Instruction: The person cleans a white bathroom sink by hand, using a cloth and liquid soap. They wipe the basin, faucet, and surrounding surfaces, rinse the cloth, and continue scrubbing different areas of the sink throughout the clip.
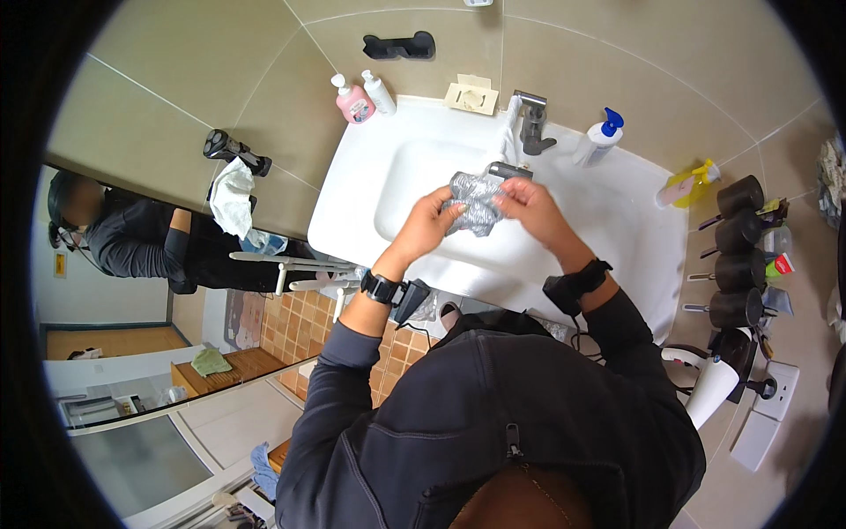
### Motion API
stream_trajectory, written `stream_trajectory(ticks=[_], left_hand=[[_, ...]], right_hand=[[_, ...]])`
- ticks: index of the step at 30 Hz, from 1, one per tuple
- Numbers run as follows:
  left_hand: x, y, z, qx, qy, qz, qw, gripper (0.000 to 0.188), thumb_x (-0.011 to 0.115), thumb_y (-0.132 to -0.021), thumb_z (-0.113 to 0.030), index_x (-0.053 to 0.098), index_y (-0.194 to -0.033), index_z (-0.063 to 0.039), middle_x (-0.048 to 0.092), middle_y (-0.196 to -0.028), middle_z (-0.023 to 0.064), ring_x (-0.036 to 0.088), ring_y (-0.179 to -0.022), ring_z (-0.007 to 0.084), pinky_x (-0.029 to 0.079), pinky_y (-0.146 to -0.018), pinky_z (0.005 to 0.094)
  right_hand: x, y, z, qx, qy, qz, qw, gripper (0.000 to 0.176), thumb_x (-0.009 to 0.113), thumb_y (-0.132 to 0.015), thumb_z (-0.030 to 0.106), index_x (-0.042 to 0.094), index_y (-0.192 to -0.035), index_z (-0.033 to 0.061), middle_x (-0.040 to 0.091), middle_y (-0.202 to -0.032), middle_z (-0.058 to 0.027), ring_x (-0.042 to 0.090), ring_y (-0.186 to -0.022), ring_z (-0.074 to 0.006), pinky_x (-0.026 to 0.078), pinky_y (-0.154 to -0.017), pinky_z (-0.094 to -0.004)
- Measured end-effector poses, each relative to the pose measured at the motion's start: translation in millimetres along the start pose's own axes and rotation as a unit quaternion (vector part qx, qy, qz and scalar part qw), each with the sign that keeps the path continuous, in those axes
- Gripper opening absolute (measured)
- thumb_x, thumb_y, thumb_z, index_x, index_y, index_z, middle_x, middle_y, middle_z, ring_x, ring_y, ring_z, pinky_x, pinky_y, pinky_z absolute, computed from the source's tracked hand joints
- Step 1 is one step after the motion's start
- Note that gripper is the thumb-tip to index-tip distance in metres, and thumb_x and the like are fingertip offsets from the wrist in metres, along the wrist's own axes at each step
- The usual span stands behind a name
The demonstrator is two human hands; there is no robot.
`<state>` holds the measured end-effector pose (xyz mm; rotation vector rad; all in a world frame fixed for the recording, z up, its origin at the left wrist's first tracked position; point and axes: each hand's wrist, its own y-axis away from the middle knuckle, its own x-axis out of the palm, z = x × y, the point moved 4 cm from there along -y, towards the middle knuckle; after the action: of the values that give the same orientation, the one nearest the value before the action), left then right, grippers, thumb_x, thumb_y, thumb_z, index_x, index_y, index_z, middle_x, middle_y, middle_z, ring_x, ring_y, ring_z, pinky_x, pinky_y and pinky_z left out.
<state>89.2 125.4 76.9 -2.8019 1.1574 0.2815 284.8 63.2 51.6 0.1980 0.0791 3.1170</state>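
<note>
Both hands hold a crumpled, shiny silver-grey piece (472,202) over the white washbasin (423,149); whether it is cloth, mesh or film is hard to tell. My left hand (429,221) pinches its left side, thumb on top. On its upper right side, the thumb and fingers of my right hand (532,208) grip it. Just behind it is a dark grey tap head (510,170). A pale ribbed hose (510,129) seems to run from that head up to the grey tap (534,129). The underside of the silver-grey piece is hidden.
A pink pump bottle (355,102), a white bottle (379,94) and a cream soap holder (472,96) are at the back. A blue-topped pump bottle (601,139) and yellow spray bottle (687,184) stand right. Black wall cups (739,271) and a white hairdryer (717,380) are nearby.
</note>
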Motion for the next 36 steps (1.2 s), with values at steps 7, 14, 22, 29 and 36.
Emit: stream_trajectory(ticks=[7,14,22,29,36], left_hand=[[-28.6,-63.8,-47.6,0.094,0.026,-0.154,0.983,0.05,0.069,-0.09,0.005,0.055,-0.137,-0.002,0.066,-0.091,0.0044,0.062,-0.075,0.0071,0.052,-0.064,0.0217],[-35.4,-186.6,-52.8,0.197,-0.056,-0.179,0.962,0.039,0.068,-0.086,0.009,0.06,-0.122,-0.002,0.065,-0.085,0.0046,0.062,-0.074,0.0092,0.051,-0.065,0.0226],[-32.0,-286.9,25.4,0.045,0.104,-0.229,0.967,0.026,0.07,-0.08,0.008,0.06,-0.103,-0.002,0.064,-0.082,0.0066,0.063,-0.07,0.0167,0.051,-0.061,0.0292],[-32.8,-267.2,43.9,-0.174,0.051,-0.295,0.938,0.025,0.069,-0.09,-0.007,0.057,-0.112,-0.001,0.061,-0.106,0.0143,0.065,-0.089,0.023,0.06,-0.077,0.0344],[-28.2,-201.1,54.8,-0.15,0.037,-0.075,0.985,0.017,0.061,-0.098,-0.017,0.062,-0.11,-0.005,0.067,-0.102,0.0054,0.066,-0.094,0.0169,0.056,-0.082,0.0325]], right_hand=[[-52.1,-27.8,60.3,-0.055,-0.042,-0.124,0.99,0.015,0.062,-0.098,0.015,0.062,-0.106,0.0028,0.068,-0.09,-0.004,0.065,-0.078,-0.0107,0.05,-0.072,-0.0237],[-118.0,-82.1,77.8,-0.203,-0.104,-0.236,0.945,0.016,0.066,-0.095,0.014,0.06,-0.104,0.0013,0.067,-0.086,-0.0064,0.064,-0.071,-0.0117,0.049,-0.062,-0.0233],[-155.1,-112.6,0.0,0.041,-0.045,-0.245,0.968,0.021,0.06,-0.098,0.02,0.063,-0.11,0.0039,0.069,-0.094,-0.0067,0.069,-0.079,-0.0164,0.053,-0.066,-0.0236],[-156.9,-100.7,2.7,0.092,0.103,-0.176,0.975,0.016,0.06,-0.094,0.011,0.068,-0.104,0.0012,0.07,-0.091,-0.0063,0.067,-0.073,-0.0127,0.052,-0.061,-0.0256],[-122.6,-130.4,-14.6,0.018,0.235,-0.122,0.964,0.031,0.059,-0.099,0.027,0.067,-0.105,-0.0018,0.068,-0.085,-0.0067,0.065,-0.068,-0.0129,0.055,-0.06,-0.0259]])
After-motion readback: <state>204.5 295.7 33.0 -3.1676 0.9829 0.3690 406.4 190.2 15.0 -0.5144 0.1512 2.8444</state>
